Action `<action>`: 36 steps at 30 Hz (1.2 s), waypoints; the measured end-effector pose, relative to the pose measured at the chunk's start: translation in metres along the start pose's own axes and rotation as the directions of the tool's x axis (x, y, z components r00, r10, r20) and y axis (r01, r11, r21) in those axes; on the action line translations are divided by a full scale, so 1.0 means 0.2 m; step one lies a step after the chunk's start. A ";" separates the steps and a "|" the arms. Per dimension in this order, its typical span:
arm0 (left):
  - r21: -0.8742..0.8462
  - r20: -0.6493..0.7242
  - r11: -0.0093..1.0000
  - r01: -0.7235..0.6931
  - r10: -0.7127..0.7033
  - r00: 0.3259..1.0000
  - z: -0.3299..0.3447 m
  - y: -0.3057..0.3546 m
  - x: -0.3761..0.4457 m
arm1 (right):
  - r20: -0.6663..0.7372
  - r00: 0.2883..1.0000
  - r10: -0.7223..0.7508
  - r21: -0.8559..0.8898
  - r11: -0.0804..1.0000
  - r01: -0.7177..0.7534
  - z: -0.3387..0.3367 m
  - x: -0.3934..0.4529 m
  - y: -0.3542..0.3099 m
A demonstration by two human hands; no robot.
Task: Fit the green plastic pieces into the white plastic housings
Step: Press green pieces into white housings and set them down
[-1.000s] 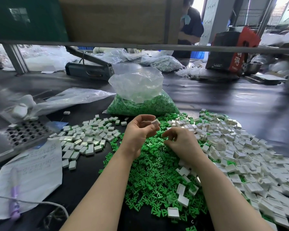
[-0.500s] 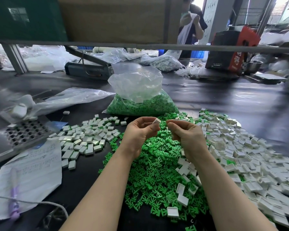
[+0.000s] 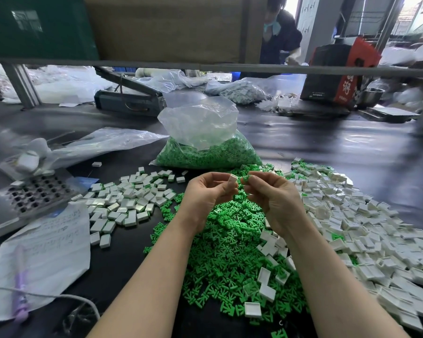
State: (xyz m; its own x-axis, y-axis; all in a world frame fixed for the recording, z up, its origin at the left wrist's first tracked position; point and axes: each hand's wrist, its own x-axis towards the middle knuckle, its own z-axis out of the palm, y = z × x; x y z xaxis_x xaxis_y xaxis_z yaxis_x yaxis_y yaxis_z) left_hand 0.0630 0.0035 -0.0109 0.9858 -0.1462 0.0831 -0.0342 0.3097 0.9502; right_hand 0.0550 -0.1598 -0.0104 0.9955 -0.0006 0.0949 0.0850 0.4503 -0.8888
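A: What's in the hands rn?

B: The left hand [image 3: 206,191] pinches a white housing [image 3: 233,179] w/ curled fingers. The right hand [image 3: 274,193] pinches a green piece [image 3: 246,179] just beside it. I can't tell if the two touch.

A: What's under them?

B: A big heap of loose green pieces [image 3: 230,245] on the black table [image 3: 327,152], w/ some white ones mixed in.

A: And around that?

B: To the right, a big pile of empty white housings [image 3: 366,230]. To the left, a smaller bunch of white blocks [image 3: 130,198]. Behind the hands sits a clear bag of green pieces [image 3: 205,147].

A: Other stuff?

B: Far left there's a gray tray w/ holes [image 3: 32,193], a paper w/ writing [image 3: 47,250] and a purple pen [image 3: 20,284] on it. A 2nd person [image 3: 279,35] stands at the back.
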 end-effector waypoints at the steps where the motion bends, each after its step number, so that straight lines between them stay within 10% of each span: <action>1: 0.008 -0.001 1.000 -0.003 0.003 1.000 0.00 0.00 0.00 | 0.000 1.000 0.005 0.007 1.000 -0.005 0.00 0.00 0.00; 36: 0.129 -0.035 0.989 -0.077 0.082 0.996 -0.01 -0.01 0.00 | 0.039 0.976 -0.216 -0.396 0.893 0.214 0.01 -0.01 0.03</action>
State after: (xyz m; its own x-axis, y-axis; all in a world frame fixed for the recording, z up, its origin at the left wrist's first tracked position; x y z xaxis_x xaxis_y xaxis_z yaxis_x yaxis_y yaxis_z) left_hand 0.0627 0.0043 -0.0129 0.9847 -0.0877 0.1505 -0.1310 0.1965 0.9717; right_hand 0.0535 -0.1555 -0.0154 0.9512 -0.0633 0.3021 0.3053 0.0488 -0.9510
